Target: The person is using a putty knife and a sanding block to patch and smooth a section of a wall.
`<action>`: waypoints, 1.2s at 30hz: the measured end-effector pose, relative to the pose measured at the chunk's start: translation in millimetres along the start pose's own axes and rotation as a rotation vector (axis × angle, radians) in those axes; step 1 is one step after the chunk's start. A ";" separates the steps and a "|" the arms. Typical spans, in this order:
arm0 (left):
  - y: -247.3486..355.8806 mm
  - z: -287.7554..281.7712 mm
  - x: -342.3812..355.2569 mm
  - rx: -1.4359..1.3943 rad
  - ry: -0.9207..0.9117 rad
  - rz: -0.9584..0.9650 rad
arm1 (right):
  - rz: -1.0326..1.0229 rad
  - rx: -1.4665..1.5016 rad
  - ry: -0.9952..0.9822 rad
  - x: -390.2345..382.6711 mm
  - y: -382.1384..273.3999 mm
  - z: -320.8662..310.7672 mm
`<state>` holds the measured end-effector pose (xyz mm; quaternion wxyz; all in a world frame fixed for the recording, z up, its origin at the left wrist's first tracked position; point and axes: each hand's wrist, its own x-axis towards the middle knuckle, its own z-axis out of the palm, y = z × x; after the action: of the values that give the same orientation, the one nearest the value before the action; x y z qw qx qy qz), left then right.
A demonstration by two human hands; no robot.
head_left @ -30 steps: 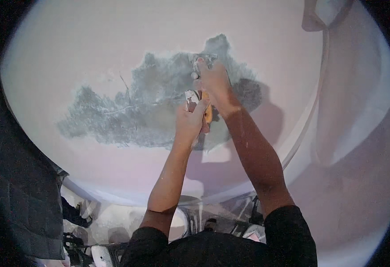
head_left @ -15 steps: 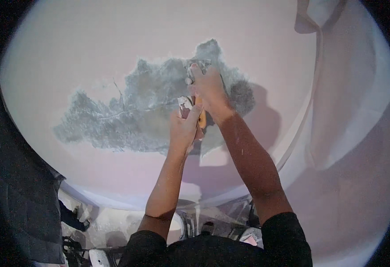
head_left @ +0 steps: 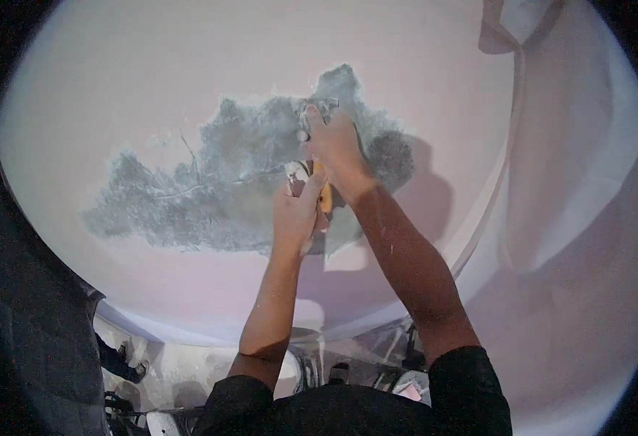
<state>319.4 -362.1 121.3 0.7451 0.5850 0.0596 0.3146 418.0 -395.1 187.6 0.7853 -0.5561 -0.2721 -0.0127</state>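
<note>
My right hand (head_left: 339,145) is closed around a putty knife with a yellow handle (head_left: 325,198). Its wide, whitish blade (head_left: 326,106) lies against a rough grey patch (head_left: 246,145) on the pale wall. My right thumb or finger stretches up along the blade. Just below, my left hand (head_left: 297,214) is closed on a flat tool daubed with white filler (head_left: 297,173), its end poking out above the fingers. That tool's exact kind is unclear, as the palm hides most of it. The yellow handle passes close by the left fingers.
Pale pinkish wall (head_left: 144,80) surrounds the patch, and a thin crack (head_left: 189,145) runs at its upper left. Loose sheeting (head_left: 551,182) hangs on the right. Dark cloth (head_left: 28,327) is on the left, near another person's leg and foot (head_left: 133,367) below.
The whole view has shifted slightly, so the patch and both hands sit a little farther left. Both grips look the same, and the blade stays on nearly the same spot.
</note>
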 end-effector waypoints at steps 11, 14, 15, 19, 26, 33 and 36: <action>0.3 -2.3 2.5 -0.037 -0.056 -0.004 | 0.066 0.066 0.023 -8.2 -12.9 2.8; 0.2 -1.6 4.8 -0.029 -0.035 0.051 | 0.038 -0.132 0.086 -6.2 -7.3 1.5; 1.5 -2.0 3.8 -0.034 -0.048 0.052 | -0.003 -0.180 0.059 -5.7 -5.7 -0.2; 12.3 0.1 -5.6 0.010 -0.064 0.020 | -0.007 -0.306 0.111 -2.1 -10.4 -1.1; -13.4 -7.7 -25.3 0.097 0.068 -0.062 | 0.142 -0.116 -0.002 -22.1 11.6 -7.3; -45.6 -40.2 -114.7 0.104 -0.036 -0.119 | 0.211 0.028 -0.040 -124.7 52.5 -34.0; -41.5 -43.3 -149.2 0.179 -0.082 -0.316 | 0.161 0.177 -0.125 -164.2 21.9 -44.1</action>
<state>197.6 -411.2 28.5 0.7321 0.6446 0.1483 0.1628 303.4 -472.0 85.9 0.8113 -0.5043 -0.2750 0.1091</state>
